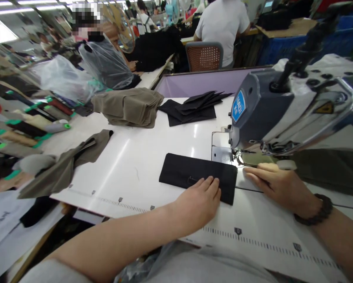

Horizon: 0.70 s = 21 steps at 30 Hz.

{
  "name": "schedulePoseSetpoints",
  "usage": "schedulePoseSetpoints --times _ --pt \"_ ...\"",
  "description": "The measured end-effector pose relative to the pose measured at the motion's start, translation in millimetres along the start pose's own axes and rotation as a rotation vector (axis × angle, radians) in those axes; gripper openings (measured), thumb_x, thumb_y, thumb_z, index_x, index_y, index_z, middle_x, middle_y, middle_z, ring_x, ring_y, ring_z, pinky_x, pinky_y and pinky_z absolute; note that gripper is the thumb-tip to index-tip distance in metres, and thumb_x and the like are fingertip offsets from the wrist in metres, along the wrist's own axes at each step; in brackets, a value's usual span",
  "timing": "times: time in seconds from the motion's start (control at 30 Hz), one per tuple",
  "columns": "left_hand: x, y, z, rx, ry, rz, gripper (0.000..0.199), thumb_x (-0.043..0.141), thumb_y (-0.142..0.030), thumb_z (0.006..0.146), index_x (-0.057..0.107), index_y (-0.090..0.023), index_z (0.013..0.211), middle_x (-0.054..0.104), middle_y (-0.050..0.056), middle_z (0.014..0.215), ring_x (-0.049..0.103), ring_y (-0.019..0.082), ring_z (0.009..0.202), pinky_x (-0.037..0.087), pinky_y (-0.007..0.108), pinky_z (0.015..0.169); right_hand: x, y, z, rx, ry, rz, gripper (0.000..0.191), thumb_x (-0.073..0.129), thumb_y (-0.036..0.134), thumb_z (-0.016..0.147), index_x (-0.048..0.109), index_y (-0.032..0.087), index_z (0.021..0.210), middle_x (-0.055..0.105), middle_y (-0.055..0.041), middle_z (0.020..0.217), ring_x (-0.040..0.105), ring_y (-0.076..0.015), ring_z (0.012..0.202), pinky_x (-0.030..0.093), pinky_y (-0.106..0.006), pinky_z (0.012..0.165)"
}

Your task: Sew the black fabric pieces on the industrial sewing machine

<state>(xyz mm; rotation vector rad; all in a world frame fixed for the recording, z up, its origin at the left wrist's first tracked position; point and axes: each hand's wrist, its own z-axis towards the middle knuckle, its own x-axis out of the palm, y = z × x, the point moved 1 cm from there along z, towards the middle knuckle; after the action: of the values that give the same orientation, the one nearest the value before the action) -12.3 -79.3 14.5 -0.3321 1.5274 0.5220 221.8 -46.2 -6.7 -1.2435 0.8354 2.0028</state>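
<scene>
A folded black fabric piece (176,169) with a loose thread on it lies flat on the white sewing table, its right end just in front of the machine's presser foot (238,158). My left hand (198,202) rests palm down on this piece, fingers laid flat over its lower right part. Close to the presser foot, my right hand (282,188) lies on the table with fingers stretched toward the right corner of the fabric; its thumb side is partly hidden. The sewing machine head (261,106) stands above and behind that hand.
Behind the black piece lie a stack of olive-brown fabric pieces (129,106) and some folded black pieces (194,108). An olive cloth (73,163) hangs over the table's left edge. Thread cones (26,127) stand at far left. A person in white (222,27) sits beyond.
</scene>
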Motion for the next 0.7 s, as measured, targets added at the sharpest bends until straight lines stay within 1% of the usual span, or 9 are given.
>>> schedulePoseSetpoints --times 0.1,0.2,0.33,0.4,0.47,0.53,0.57,0.63,0.7 --pt "-0.8 -9 -19 0.041 -0.024 -0.066 0.032 0.036 -0.011 0.086 0.052 -0.003 0.112 0.05 0.017 0.122 0.046 0.027 0.114 0.039 0.037 0.096 0 0 1 -0.001 0.02 0.015 0.03 0.041 0.032 0.088 0.066 0.016 0.09 0.063 -0.0048 0.074 0.058 -0.0143 0.064 0.044 -0.025 0.058" --pt "-0.2 -8 -22 0.024 -0.059 -0.121 0.027 0.036 -0.009 0.085 0.056 -0.001 0.102 0.051 0.019 0.119 0.048 0.026 0.111 0.04 0.035 0.095 0 1 2 0.006 0.037 0.03 0.03 0.04 0.031 0.089 0.066 0.016 0.089 0.062 -0.0045 0.072 0.057 -0.0138 0.064 0.043 -0.025 0.058" --pt "-22.4 1 -28 -0.055 -0.274 -0.333 0.023 0.037 -0.011 0.087 0.057 -0.008 0.096 0.058 0.014 0.107 0.055 0.021 0.1 0.047 0.034 0.087 -3 3 3 0.012 0.046 0.051 0.032 0.038 0.031 0.089 0.066 0.015 0.087 0.059 -0.0042 0.069 0.054 -0.0138 0.063 0.04 -0.026 0.058" --pt "-43.1 11 -32 -0.223 -0.465 -0.588 0.019 0.041 -0.013 0.086 0.056 -0.013 0.098 0.061 0.009 0.1 0.058 0.017 0.092 0.05 0.03 0.081 -5 4 3 0.009 0.048 0.056 0.032 0.038 0.031 0.089 0.066 0.015 0.084 0.058 -0.0042 0.068 0.053 -0.0137 0.063 0.039 -0.025 0.058" --pt "-57.9 24 -32 -0.493 -0.664 -0.936 0.016 0.047 -0.018 0.084 0.055 -0.016 0.098 0.063 0.005 0.091 0.061 0.015 0.082 0.051 0.027 0.073 -5 4 3 0.012 0.059 0.063 0.032 0.037 0.031 0.089 0.065 0.016 0.083 0.058 -0.004 0.068 0.053 -0.0135 0.063 0.039 -0.025 0.059" --pt "-57.7 38 -26 -0.665 -0.76 -1.293 0.019 0.05 -0.026 0.083 0.053 -0.016 0.099 0.063 0.005 0.088 0.061 0.016 0.078 0.052 0.029 0.07 -4 4 3 0.022 0.068 0.071 0.032 0.037 0.031 0.089 0.065 0.017 0.086 0.057 -0.0037 0.068 0.053 -0.0134 0.064 0.039 -0.025 0.06" --pt "-51.5 44 -21 -0.696 -0.748 -1.433 0.023 0.052 -0.028 0.082 0.053 -0.014 0.1 0.063 0.006 0.09 0.062 0.018 0.079 0.052 0.031 0.071 -4 3 3 0.03 0.07 0.074 0.032 0.037 0.032 0.089 0.065 0.017 0.087 0.057 -0.0037 0.068 0.053 -0.0134 0.064 0.039 -0.025 0.06" --pt "-30.8 55 -13 -0.711 -0.603 -1.535 0.034 0.054 -0.032 0.079 0.051 -0.01 0.105 0.06 0.011 0.099 0.061 0.021 0.086 0.051 0.037 0.075 -3 2 3 0.039 0.077 0.078 0.032 0.038 0.032 0.089 0.065 0.017 0.089 0.057 -0.004 0.069 0.053 -0.0136 0.065 0.04 -0.025 0.062" --pt "-9.8 61 -9 -0.77 -0.496 -1.276 0.043 0.059 -0.028 0.075 0.047 -0.011 0.113 0.053 0.015 0.114 0.057 0.024 0.097 0.048 0.042 0.082 -2 1 2 0.04 0.087 0.077 0.032 0.037 0.032 0.089 0.065 0.017 0.09 0.058 -0.0046 0.071 0.054 -0.0139 0.067 0.04 -0.025 0.063"
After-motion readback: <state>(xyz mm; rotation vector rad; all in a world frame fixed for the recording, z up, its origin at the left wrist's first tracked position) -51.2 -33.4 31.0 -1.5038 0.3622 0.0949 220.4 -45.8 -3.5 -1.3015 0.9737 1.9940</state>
